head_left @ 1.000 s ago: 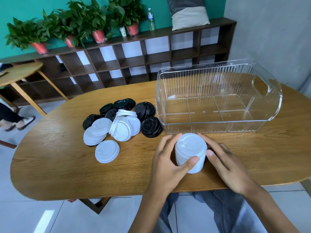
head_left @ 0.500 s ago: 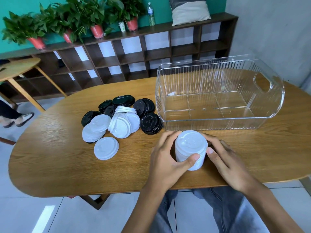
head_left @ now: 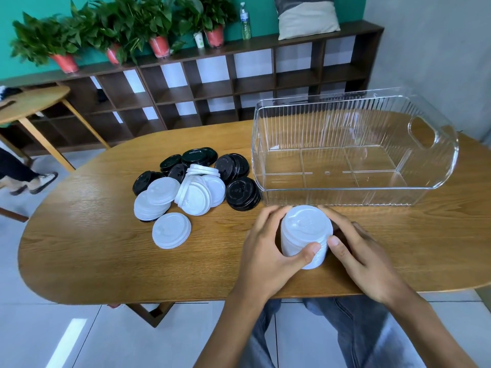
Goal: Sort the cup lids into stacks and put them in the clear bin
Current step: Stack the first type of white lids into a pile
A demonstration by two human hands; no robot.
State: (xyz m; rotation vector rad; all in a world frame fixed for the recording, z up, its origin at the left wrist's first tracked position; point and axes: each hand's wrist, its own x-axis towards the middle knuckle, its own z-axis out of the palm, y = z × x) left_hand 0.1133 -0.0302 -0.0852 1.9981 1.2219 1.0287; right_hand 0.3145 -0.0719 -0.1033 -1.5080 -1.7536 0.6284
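Note:
A tall stack of white lids (head_left: pixel 305 232) stands on the wooden table (head_left: pixel 93 248) just in front of the clear bin (head_left: pixel 353 187). My left hand (head_left: pixel 268 248) wraps the stack from the left, thumb across its front. My right hand (head_left: pixel 361 253) holds it from the right, thumb on the front. The clear bin holds nothing. To the left lies a mixed pile: loose white lids (head_left: pixel 196 192), black lids (head_left: pixel 241 193) and a single white lid (head_left: pixel 171 230) nearest me.
Behind the table a dark cubby shelf (head_left: pixel 212 83) carries potted plants (head_left: pixel 156 25), a bottle and a cushion. A second wooden table (head_left: pixel 32 104) stands at the far left, with a person's legs (head_left: pixel 24 176) beside it. A grey wall rises at the right.
Both hands stay around the white stack, which sits at about the same spot in front of the bin. Only the camera view has shifted a little.

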